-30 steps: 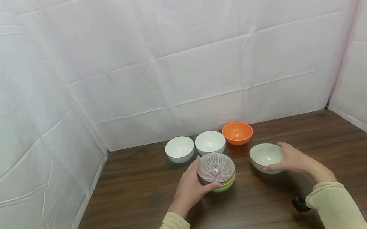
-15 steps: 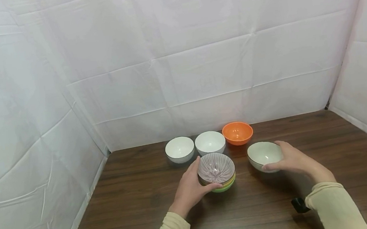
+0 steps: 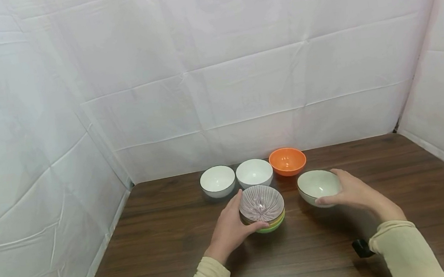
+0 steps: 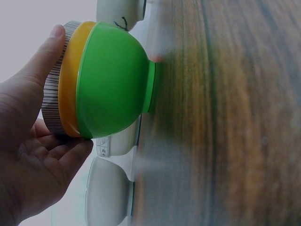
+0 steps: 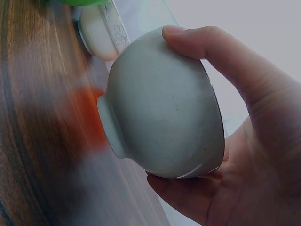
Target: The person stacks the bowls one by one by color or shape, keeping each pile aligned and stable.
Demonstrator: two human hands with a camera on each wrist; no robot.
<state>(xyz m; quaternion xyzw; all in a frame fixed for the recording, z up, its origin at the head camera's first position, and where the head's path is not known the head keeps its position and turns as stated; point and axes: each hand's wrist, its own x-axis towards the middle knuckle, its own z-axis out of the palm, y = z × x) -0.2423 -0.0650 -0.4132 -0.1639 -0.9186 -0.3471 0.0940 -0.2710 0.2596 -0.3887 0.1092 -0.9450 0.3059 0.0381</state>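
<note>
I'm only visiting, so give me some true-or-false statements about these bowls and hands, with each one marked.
1. The left hand grips a stack with the striped bowl on top. True.
2. The stack's lowest bowl is white. False: it is the green bowl.
3. Only one hand holds anything. False: the right hand grips the pale bowl.
4. Neither hand touches the orange bowl. True.
5. The pale bowl is nested in the stack. False: it is apart from it.
</note>
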